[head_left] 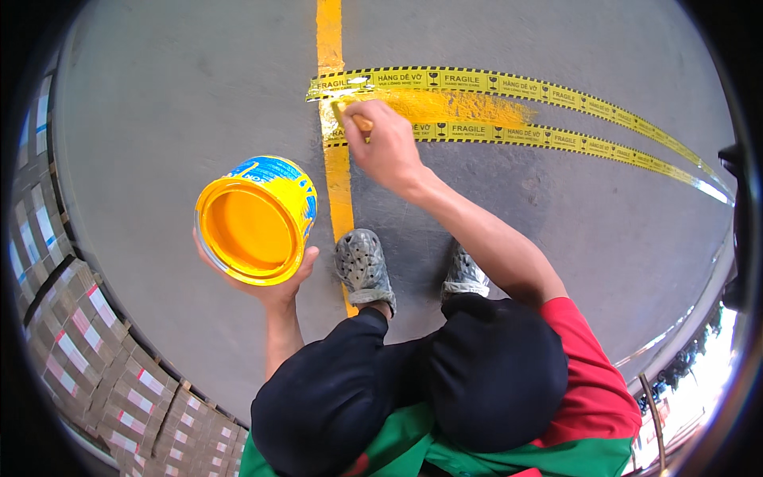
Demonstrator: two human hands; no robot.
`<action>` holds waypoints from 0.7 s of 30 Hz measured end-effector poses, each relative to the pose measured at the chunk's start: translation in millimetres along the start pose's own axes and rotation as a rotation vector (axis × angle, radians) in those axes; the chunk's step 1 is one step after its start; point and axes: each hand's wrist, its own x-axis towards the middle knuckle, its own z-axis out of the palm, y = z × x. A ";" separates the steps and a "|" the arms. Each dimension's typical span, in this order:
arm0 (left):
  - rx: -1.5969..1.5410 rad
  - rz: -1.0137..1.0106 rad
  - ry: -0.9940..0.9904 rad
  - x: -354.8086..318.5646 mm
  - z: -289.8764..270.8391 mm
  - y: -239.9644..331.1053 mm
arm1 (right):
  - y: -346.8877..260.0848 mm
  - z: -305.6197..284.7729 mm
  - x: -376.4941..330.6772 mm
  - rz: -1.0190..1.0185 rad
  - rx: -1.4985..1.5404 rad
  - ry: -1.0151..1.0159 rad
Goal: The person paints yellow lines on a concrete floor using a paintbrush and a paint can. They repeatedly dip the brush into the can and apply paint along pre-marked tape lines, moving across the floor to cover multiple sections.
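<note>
My left hand (280, 291) is wrapped round the underside of a yellow and blue paint can (304, 189), tilted so that its mouth shows. Orange-yellow paint coats the inside. Pinched in my right hand (388, 149) is a paintbrush (362, 123) with a wooden handle. Its bristles are at the floor where a fresh yellow stripe (445, 106) meets a lengthwise yellow line (329, 36). Two strips of yellow printed tape, an upper one (540, 89) and a lower one (548, 139), border the stripe. Its right end fades into ragged brush marks.
Grey concrete floor (175, 103) surrounds the lines. My feet, in grey patterned clogs (363, 262), are just below the lower tape, the left one beside the lengthwise line. Stacked brown cartons (87, 334) stand along the left. A thin post (653, 413) rises at the lower right.
</note>
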 end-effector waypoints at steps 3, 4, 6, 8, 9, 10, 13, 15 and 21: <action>-0.015 -0.028 0.035 0.0 -2.3 0.5 | 5.6 -34.5 -2.8 0.070 -0.026 0.010; 0.001 -0.023 0.033 -0.3 -3.1 -0.1 | 12.8 -54.3 -4.6 0.153 -0.071 0.035; 0.022 -0.011 0.023 0.2 -4.5 -2.9 | 25.3 -106.3 -12.9 0.352 -0.019 0.128; 0.082 0.041 0.022 0.5 -5.1 -5.5 | 33.9 -164.9 -22.1 0.363 -0.246 0.209; 0.105 0.068 0.012 0.6 -4.9 -6.5 | 37.0 -190.0 -27.7 0.381 -0.351 0.241; 0.091 0.059 0.009 0.5 -3.9 -7.0 | 39.7 -210.0 -31.4 0.247 -0.526 0.263; 0.054 0.039 -0.008 -0.7 2.8 -7.2 | 43.1 -233.1 -34.8 0.016 -0.873 0.246; 0.052 0.033 -0.016 -0.2 7.0 -6.4 | 41.4 -208.2 -31.2 0.051 -0.856 0.165; 0.066 0.079 -0.031 -0.2 10.8 -2.3 | 18.7 -62.2 -18.1 -0.090 -0.123 0.094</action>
